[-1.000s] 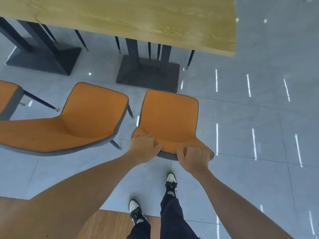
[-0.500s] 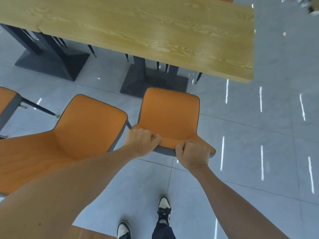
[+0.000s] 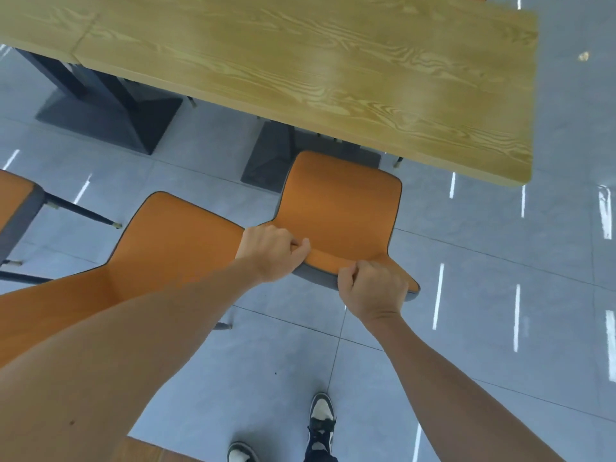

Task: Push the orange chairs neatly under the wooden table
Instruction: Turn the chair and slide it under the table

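The chair is on the move: over the last second the gripped orange chair [image 3: 336, 211] has slid toward the wooden table [image 3: 300, 65], its front seat edge going from well short of the tabletop to right at the near edge, and the person's shoes have stepped along behind it.

Head view, the only one we've got. Left hand [image 3: 270, 251] is wrapped over the top of the backrest at its left corner, thumb tucked on the orange face. Right hand [image 3: 373, 288] is clenched round the same top rim toward the right corner, fingers curled over the grey back shell. Both hands grasping, neither let go. The seat's front edge sits over the dark table base [image 3: 266, 158] and just meets the tabletop's near edge; nearly all of the seat is out in the open on the grey tiled floor [image 3: 500, 295].

To the left, a second orange chair [image 3: 166, 248] stands just beside the first, turned at an angle and well clear of the table. A third chair [image 3: 13, 201] peeks in at the far left edge, also pulled out.

My read: early going. First chair roughly at the threshold, needing a further straight push to tuck the seat under. Two more chairs not yet handled, and the angled one will need squaring up first.
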`<state>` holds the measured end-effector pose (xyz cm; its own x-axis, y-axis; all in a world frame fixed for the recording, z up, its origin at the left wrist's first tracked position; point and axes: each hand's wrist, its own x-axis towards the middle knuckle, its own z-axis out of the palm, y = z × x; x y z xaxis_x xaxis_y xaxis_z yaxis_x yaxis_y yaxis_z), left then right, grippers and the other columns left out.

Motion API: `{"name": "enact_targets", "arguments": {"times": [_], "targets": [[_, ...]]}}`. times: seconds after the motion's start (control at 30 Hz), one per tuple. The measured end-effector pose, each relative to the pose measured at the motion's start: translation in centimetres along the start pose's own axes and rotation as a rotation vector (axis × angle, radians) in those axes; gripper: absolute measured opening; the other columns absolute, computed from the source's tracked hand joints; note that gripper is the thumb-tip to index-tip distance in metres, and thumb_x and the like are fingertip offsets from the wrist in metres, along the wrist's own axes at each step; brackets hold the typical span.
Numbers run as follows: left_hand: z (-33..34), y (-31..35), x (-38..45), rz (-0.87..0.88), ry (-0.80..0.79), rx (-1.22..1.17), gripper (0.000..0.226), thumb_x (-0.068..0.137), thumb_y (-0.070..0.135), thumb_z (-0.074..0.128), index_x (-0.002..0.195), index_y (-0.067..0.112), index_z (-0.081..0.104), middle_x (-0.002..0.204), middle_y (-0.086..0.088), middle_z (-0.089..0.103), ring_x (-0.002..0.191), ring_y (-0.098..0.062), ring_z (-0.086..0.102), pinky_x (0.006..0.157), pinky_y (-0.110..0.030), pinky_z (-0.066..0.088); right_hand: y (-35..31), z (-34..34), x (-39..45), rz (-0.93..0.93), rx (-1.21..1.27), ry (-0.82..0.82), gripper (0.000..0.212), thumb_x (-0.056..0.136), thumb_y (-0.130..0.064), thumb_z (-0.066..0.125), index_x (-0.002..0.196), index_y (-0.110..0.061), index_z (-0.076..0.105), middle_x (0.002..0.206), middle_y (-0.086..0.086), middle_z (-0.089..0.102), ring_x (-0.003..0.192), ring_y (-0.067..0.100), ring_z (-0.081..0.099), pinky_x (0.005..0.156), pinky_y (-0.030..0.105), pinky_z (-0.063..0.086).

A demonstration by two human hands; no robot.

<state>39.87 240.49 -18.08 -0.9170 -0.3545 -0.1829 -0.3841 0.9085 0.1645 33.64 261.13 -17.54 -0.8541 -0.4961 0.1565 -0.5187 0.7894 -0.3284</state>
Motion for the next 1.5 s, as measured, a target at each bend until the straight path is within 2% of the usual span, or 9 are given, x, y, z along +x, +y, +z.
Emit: {"name": "enact_targets", "arguments": {"times": [0.2, 0.37, 0.53, 0.63, 0.73, 0.93, 1.2, 1.4, 1.5], "targets": [[-0.2, 0.1, 0.2, 0.024, -0.032, -0.023, 0.064, 0.091, 0.057, 0.027, 0.054, 0.012, 0.054, 0.044, 0.002, 0.051, 0.044, -0.012, 0.046, 0.046, -0.025, 0.027, 0.4, -0.1, 0.5, -0.035, 0.001, 0.011, 0.038, 0.079, -0.028, 0.041, 0.044, -0.021, 0.029, 0.041, -0.008, 0.022, 0.035, 0.016, 0.021, 0.049, 0.015, 0.012], [-1.5, 0.3, 0.2, 0.037, -0.235, -0.132, 0.05, 0.092, 0.05, 0.027, 0.058, 0.019, 0.048, 0.054, -0.002, 0.056, 0.052, -0.023, 0.055, 0.054, -0.031, 0.044, 0.4, -0.2, 0.7, 0.097, -0.134, -0.249, 0.043, 0.081, -0.041, 0.03, 0.048, -0.016, 0.043, 0.042, -0.003, 0.042, 0.039, 0.017, 0.034, 0.046, 0.024, 0.024], [-4.6, -3.1, -4.0, 0.197, -0.3, -0.376, 0.046, 0.102, 0.049, 0.032, 0.105, 0.017, 0.064, 0.108, -0.003, 0.069, 0.103, -0.031, 0.065, 0.08, -0.033, 0.053, -2.4, -3.0, -0.2, 0.148, -0.435, -0.499, 0.029, 0.084, -0.017, 0.022, 0.09, -0.016, 0.051, 0.073, 0.001, 0.046, 0.069, 0.026, 0.049, 0.076, 0.041, 0.041], [-6.2, -8.3, -7.3, 0.276, -0.335, -0.322, 0.057, 0.104, 0.052, 0.032, 0.154, 0.025, 0.038, 0.161, 0.006, 0.036, 0.143, -0.022, 0.039, 0.113, -0.038, 0.036, -6.2, -3.8, -2.6, 0.235, -0.523, -0.458, 0.027, 0.091, -0.014, 0.044, 0.117, -0.015, 0.05, 0.106, 0.014, 0.054, 0.096, 0.037, 0.051, 0.08, 0.045, 0.042], [-8.5, -14.0, -10.6, 0.281, -0.269, -0.277, 0.059, 0.103, 0.052, 0.03, 0.153, 0.021, 0.04, 0.157, 0.0, 0.042, 0.139, -0.026, 0.044, 0.107, -0.037, 0.039, -11.3, -3.8, -5.6, 0.33, -0.303, -0.455, 0.051, 0.097, -0.038, 0.044, 0.14, -0.012, 0.038, 0.136, 0.019, 0.041, 0.117, 0.043, 0.045, 0.097, 0.05, 0.041], [-13.5, -23.3, -16.2, 0.295, -0.181, -0.133, 0.063, 0.105, 0.051, 0.024, 0.16, 0.02, 0.022, 0.169, -0.009, 0.012, 0.155, -0.027, 0.008, 0.125, -0.048, 0.011, -24.6, -1.8, -11.2, 0.273, -0.213, -0.401, 0.059, 0.097, -0.048, 0.039, 0.147, -0.018, 0.033, 0.151, 0.014, 0.033, 0.135, 0.035, 0.034, 0.11, 0.053, 0.026], [-12.5, -32.4, -24.5, 0.224, -0.196, -0.124, 0.063, 0.104, 0.052, 0.025, 0.157, 0.017, 0.025, 0.168, -0.01, 0.015, 0.155, -0.029, 0.01, 0.124, -0.052, 0.012, -38.9, 2.4, -18.1, 0.172, -0.064, -0.396, 0.064, 0.098, -0.054, 0.031, 0.151, -0.018, 0.031, 0.161, 0.019, 0.021, 0.149, 0.037, 0.014, 0.118, 0.059, 0.014], [-7.9, -37.7, -30.9, 0.102, -0.249, -0.073, 0.063, 0.101, 0.059, 0.02, 0.155, 0.027, 0.029, 0.163, -0.005, 0.03, 0.151, -0.029, 0.023, 0.121, -0.059, 0.012, -43.8, 6.4, -23.5, 0.162, 0.07, -0.471, 0.06, 0.097, -0.056, 0.025, 0.146, -0.023, 0.031, 0.157, 0.014, 0.029, 0.143, 0.035, 0.025, 0.116, 0.059, 0.021], [-6.3, -40.0, -33.3, 0.07, -0.321, -0.043, 0.055, 0.097, 0.055, 0.02, 0.107, 0.027, 0.066, 0.114, 0.002, 0.067, 0.113, -0.021, 0.055, 0.11, -0.053, 0.032, -45.0, 7.9, -25.7, 0.195, 0.259, -0.532, 0.038, 0.097, -0.052, 0.028, 0.107, -0.034, 0.059, 0.117, 0.002, 0.062, 0.108, 0.025, 0.054, 0.092, 0.046, 0.043]]}}
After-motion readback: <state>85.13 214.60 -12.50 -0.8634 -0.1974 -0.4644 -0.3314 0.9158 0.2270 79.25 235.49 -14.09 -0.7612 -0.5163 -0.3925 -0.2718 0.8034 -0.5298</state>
